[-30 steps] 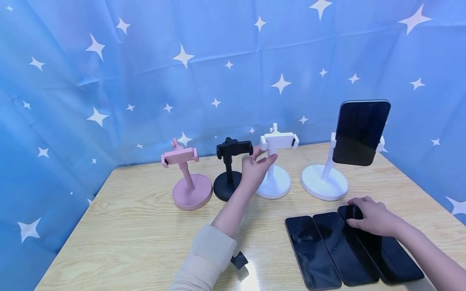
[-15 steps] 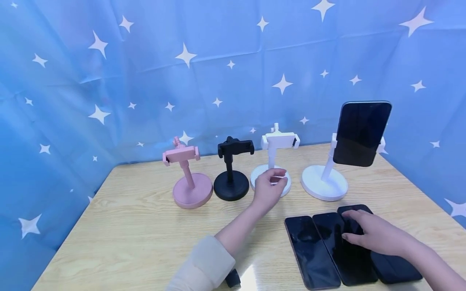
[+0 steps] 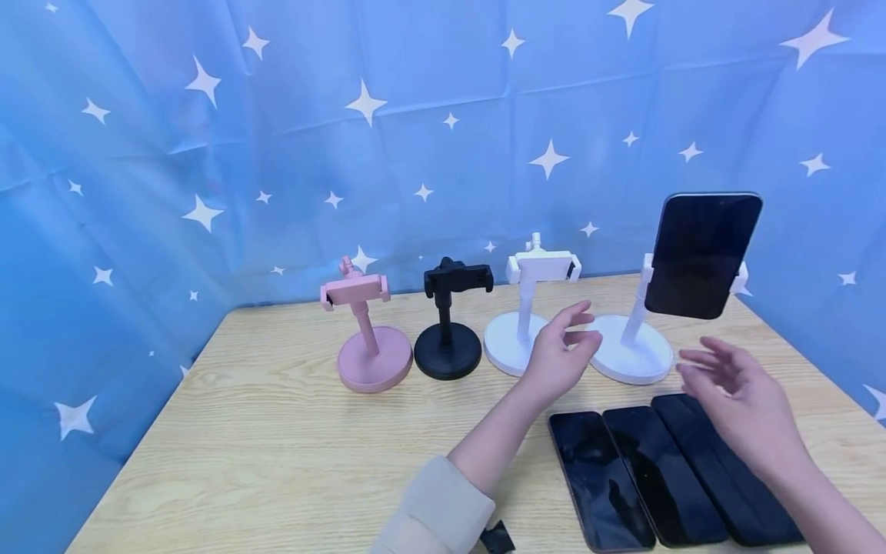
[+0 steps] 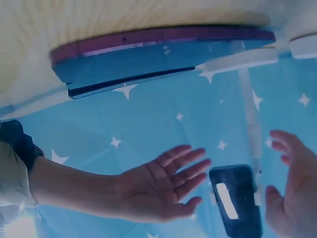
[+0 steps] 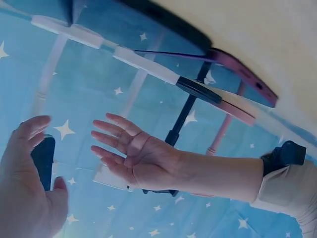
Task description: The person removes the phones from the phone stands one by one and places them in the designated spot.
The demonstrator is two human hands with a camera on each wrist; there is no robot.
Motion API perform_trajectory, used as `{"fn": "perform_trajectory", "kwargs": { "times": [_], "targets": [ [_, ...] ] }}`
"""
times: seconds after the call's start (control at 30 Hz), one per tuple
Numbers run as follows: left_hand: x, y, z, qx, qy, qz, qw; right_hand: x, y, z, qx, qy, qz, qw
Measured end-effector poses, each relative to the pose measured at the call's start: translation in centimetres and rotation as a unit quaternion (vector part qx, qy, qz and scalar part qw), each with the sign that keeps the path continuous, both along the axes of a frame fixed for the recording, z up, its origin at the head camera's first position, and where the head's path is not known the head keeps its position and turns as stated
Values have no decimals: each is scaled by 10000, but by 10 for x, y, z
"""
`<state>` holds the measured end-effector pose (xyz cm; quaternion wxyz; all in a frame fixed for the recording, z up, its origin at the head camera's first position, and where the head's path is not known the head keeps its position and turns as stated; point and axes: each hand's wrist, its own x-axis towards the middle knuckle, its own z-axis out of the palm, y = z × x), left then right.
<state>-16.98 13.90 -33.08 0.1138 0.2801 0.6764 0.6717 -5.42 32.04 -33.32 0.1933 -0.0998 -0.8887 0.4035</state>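
Note:
In the head view my left hand (image 3: 559, 355) hovers in front of the two white phone stands, its fingers loosely bent and nothing in them. The nearer-left white stand (image 3: 543, 268) has a bare clamp. The right white stand (image 3: 633, 350) carries an upright phone (image 3: 704, 254). My right hand (image 3: 744, 400), also holding nothing, is raised above the rightmost of three dark phones, its fingers relaxed. These phones lie side by side: a left phone (image 3: 601, 477), a middle phone (image 3: 661, 473) and a right phone (image 3: 713, 462), partly hidden by my right hand and forearm.
A pink stand (image 3: 374, 358) and a black stand (image 3: 448, 350) stand to the left, both with bare clamps. A starry blue cloth (image 3: 291, 154) hangs behind the wooden table (image 3: 277, 438). A small black piece (image 3: 497, 537) shows beside my left sleeve.
My left hand has left the left white stand and moved right and toward me. My right hand has lifted off the right phone. The stands and phones stay in place.

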Motion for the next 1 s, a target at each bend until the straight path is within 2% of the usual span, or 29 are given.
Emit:
{"fn": "perform_trajectory", "kwargs": {
  "times": [0.13,0.23,0.3,0.4,0.47,0.63,0.8,1.0],
  "targets": [
    [-2,14,9,4,236,114,9997,-4,5,12,-286,785,-668,9943],
    [-6,25,18,-250,412,220,9986,-7,4,30,-323,991,-819,9912],
    [-9,32,25,-391,529,282,9974,-12,7,38,-165,958,-883,9913],
    [-13,43,35,-436,659,349,9963,-21,15,45,11,965,-622,9934],
    [-15,50,40,-267,665,304,9970,-26,18,47,126,1057,-403,9935],
    [-20,58,49,166,381,-35,9991,-36,24,46,282,1558,-28,9874],
    [-24,63,51,-7,137,-178,9997,-41,28,47,1,1836,174,9829],
    [-26,70,51,-242,253,-157,9993,-43,35,51,-30,1863,494,9813]
  ]
}}
